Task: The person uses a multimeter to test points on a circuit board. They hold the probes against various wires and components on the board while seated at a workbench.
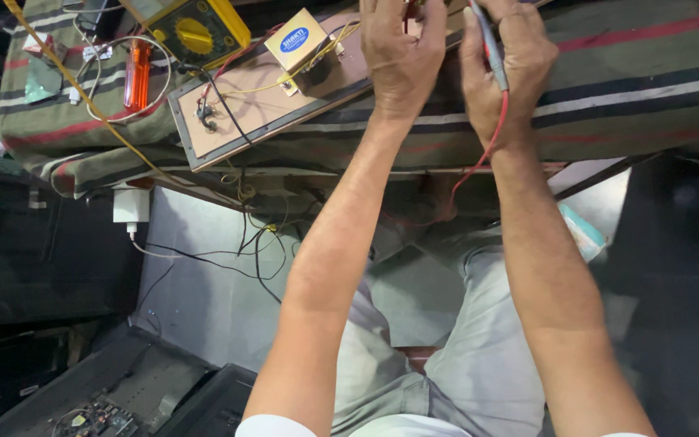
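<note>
From the head camera, looking down, your left hand [402,57] reaches forward over the far end of the wooden board [269,105] on the striped cloth [624,89]. Its fingers curl downward at the top edge of the view, and you cannot tell what, if anything, they pinch there. Your right hand [507,69] is just beside it, closed around a slim test probe [487,36], whose red lead [479,158] runs down past your wrist and off the table edge. Near your left hand, on the board, sits a small box-shaped transformer [305,48] with yellow wires. Further left lies a yellow multimeter [196,32], with an orange-handled screwdriver [137,74] beside it on the cloth. A white charger [131,206] hangs below the table edge.
</note>
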### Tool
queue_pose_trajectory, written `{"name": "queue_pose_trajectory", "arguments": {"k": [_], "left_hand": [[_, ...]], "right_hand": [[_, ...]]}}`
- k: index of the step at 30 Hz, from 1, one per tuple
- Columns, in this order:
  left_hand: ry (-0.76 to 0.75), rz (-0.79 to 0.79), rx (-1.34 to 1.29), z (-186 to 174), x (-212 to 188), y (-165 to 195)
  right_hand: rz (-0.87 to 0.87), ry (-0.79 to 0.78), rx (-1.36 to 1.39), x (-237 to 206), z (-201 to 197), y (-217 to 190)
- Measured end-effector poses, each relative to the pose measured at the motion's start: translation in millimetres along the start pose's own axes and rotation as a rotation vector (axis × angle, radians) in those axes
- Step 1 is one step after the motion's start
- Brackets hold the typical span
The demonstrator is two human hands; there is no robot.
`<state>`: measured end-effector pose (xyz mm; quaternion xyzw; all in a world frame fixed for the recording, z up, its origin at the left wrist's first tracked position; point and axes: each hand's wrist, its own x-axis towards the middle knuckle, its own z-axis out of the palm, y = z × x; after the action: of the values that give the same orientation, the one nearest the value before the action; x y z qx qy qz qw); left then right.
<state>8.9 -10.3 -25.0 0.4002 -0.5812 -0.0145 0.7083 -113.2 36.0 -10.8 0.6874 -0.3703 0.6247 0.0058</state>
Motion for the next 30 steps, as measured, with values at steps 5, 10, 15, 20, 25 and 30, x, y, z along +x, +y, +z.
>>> {"name": "queue_pose_trajectory", "arguments": {"k": [5, 10, 15, 20, 25, 30], "left_hand": [[-0.010, -0.006, 0.015, 3.1, 1.6, -1.1], [-0.046, -0.088, -0.009, 4.3, 1.0, 0.9], [-0.022, -0.005, 0.008, 3.5, 1.5, 5.2], [-0.031, 0.023, 0.022, 3.7, 2.3, 5.3], [-0.060, -0.015, -0.009, 4.2, 1.3, 6.0], [-0.069, -0.056, -0.054, 4.2, 1.5, 9.0]], "right_hand": [[-0.014, -0.006, 0.019, 3.1, -1.9, 0.1], [-0.050, -0.036, 0.038, 4.0, -6.2, 0.1], [-0.032, -0.037, 0.037, 4.8, -7.9, -0.3], [-0.028, -0.029, 0.043, 5.6, -8.6, -0.3], [-0.027, -0.016, 0.042, 5.6, -9.0, -1.4], [-0.036, -0.028, 0.066, 6.7, -9.7, -1.9]]}}
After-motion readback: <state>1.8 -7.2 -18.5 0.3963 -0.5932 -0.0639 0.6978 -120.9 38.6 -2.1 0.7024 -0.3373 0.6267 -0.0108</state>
